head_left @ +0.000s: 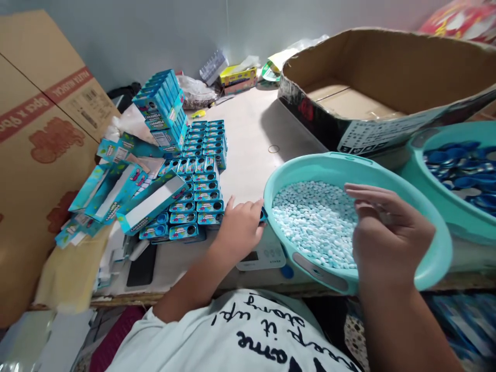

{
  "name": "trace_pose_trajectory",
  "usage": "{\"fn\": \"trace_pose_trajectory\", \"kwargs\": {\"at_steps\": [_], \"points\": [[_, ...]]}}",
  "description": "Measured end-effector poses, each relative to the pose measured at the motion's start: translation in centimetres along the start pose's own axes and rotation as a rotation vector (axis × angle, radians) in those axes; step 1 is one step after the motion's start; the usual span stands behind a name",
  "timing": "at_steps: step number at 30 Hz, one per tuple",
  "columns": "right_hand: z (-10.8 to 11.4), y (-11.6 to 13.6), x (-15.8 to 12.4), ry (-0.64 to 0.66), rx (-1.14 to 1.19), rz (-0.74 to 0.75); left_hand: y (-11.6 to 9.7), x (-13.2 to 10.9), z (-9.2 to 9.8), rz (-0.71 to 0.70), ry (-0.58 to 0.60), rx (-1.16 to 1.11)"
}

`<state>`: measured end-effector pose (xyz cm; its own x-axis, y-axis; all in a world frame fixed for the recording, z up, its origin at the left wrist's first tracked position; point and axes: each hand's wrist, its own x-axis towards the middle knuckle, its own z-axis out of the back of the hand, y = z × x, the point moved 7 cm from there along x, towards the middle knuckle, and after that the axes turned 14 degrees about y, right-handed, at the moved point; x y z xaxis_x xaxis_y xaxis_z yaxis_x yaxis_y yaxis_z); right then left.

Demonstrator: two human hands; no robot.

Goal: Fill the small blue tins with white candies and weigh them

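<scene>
My left hand (241,227) is wrapped round a small blue candy box (264,214), most of it hidden behind the fingers, beside the rim of a turquoise basin (437,232). The basin is partly filled with small white and pale-blue candies (310,222). Over its right side hovers my right hand (389,232), fingers curled in toward the thumb; what they hold, if anything, is hidden. To the left of my left hand, rows of upright blue boxes (209,194) with round dark openings stand close together.
Stacked blue boxes (160,108) rise behind the rows. Opened blue cartons (151,204) lie in a heap at left, with a phone (141,266) below. A scale (267,258) sits by the basin. Blue plastic pieces (465,170) fill another tub; a large cardboard box (329,113) stands behind.
</scene>
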<state>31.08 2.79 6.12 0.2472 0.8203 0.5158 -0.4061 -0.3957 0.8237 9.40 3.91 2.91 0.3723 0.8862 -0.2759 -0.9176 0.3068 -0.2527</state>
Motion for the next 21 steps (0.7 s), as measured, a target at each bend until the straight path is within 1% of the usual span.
{"fn": "trace_pose_trajectory", "kwargs": {"at_steps": [3,6,7,9,11,12,14,16,19,21], "points": [[-0.2,0.6,0.1,0.019,-0.094,0.04,0.3,-0.1,0.3,-0.104,-0.016,-0.019],[-0.4,0.9,0.2,0.051,-0.129,0.054,0.6,-1.2,0.7,-0.253,0.01,-0.023],[-0.5,0.8,0.2,0.067,-0.126,0.051,0.8,-1.9,1.0,-0.298,0.009,-0.027],[-0.5,0.8,0.2,0.086,-0.123,0.045,1.6,-3.9,1.9,-0.371,-0.031,-0.059],[-0.4,0.8,0.1,0.088,-0.126,0.036,3.0,-6.5,3.1,-0.401,-0.098,-0.122],[-0.4,0.8,0.0,0.093,-0.129,0.032,3.9,-8.0,3.5,-0.392,-0.119,-0.151],[-0.6,0.8,0.0,0.125,-0.135,0.027,6.2,-10.8,3.9,-0.296,-0.129,-0.182],[-0.9,0.9,-0.1,0.171,-0.145,0.051,9.0,-13.6,3.5,-0.109,-0.121,-0.19],[-1.4,1.1,-0.2,0.242,-0.167,0.119,13.2,-17.3,1.8,0.153,-0.124,-0.233],[-1.8,1.0,-0.2,0.284,-0.177,0.149,15.7,-19.0,0.3,0.278,-0.146,-0.234]]}}
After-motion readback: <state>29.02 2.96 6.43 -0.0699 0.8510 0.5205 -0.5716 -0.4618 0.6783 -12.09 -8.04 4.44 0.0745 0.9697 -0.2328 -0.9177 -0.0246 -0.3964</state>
